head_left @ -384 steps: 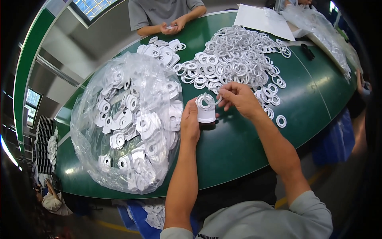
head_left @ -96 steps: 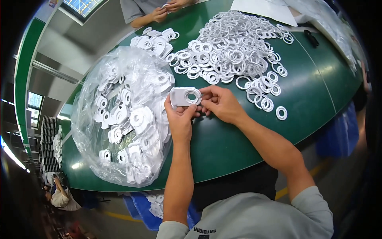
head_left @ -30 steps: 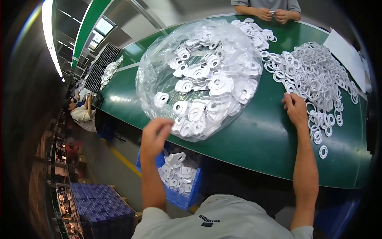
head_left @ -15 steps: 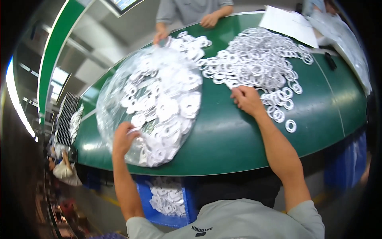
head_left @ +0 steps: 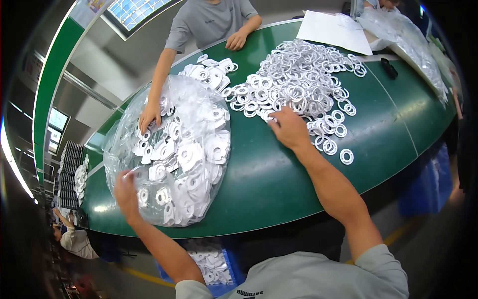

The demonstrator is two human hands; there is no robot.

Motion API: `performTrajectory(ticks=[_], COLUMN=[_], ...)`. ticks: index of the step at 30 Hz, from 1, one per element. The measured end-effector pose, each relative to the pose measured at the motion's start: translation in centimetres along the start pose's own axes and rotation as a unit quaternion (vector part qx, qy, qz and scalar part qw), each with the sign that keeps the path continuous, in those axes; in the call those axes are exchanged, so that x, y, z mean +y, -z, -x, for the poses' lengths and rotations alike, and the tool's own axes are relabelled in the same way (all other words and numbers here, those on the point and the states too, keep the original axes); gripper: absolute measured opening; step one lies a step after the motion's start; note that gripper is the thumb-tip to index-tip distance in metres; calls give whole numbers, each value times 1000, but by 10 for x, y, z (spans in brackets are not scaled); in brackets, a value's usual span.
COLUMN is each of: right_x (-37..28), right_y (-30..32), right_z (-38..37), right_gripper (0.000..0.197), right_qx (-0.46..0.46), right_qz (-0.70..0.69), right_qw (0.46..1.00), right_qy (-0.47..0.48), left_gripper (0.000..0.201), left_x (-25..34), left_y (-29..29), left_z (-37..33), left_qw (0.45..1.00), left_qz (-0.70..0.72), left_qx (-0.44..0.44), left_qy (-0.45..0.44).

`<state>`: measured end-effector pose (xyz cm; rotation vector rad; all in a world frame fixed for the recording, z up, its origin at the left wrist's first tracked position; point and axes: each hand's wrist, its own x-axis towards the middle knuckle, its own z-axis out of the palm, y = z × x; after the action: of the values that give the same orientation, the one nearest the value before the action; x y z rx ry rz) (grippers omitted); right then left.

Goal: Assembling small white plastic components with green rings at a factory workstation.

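My left hand (head_left: 127, 197) is over the near left edge of a see-through plastic bag (head_left: 117, 144) that lies spread on the table. Its fingers are smeared by motion, and I cannot tell what they hold. Flat white pieces with round holes (head_left: 189, 155) lie in the bag, several stacked or overlapping. At the near left edge of a heap of white rings (head_left: 298, 74) is my right hand (head_left: 290, 128), palm down. Its fingers are bent together against the table side of the heap; anything between them is hidden.
Across the green table (head_left: 264, 184), a co-worker's hand (head_left: 150, 115) reaches into the bag. More white pieces (head_left: 206, 74) lie beyond it. White sheets (head_left: 334, 32) and a small black object (head_left: 389, 68) lie at the far right. A blue bin (head_left: 231, 264) of white pieces stands below the edge.
My left hand has moved from over the white pieces toward the bag's left edge. The co-worker's hand has come from the far pieces into the bag. My right hand stays by the rings.
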<state>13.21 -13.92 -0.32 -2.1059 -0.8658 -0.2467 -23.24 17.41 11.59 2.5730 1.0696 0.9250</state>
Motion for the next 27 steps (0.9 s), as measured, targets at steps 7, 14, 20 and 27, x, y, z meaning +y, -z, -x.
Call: performTrajectory(ticks=[7, 14, 20, 27], right_x=[1, -4, -7, -17], right_y=[-15, 22, 37, 18], right_z=[-4, -6, 1, 8], right_gripper=[28, 13, 20, 21], right_qx=[-46, 67, -157, -79], right_qz=[119, -135, -373, -217], right_qw=[991, 989, 901, 967], right_qy=[-42, -7, -154, -109], left_gripper=[13, 22, 27, 28], left_x=[99, 224, 242, 228], left_y=[-42, -188, -227, -230], left_z=[48, 52, 63, 62], left_qw=[850, 665, 653, 640], left_qz=[454, 682, 653, 654], left_qx=[246, -203, -319, -367], left_qy=[110, 228, 214, 165])
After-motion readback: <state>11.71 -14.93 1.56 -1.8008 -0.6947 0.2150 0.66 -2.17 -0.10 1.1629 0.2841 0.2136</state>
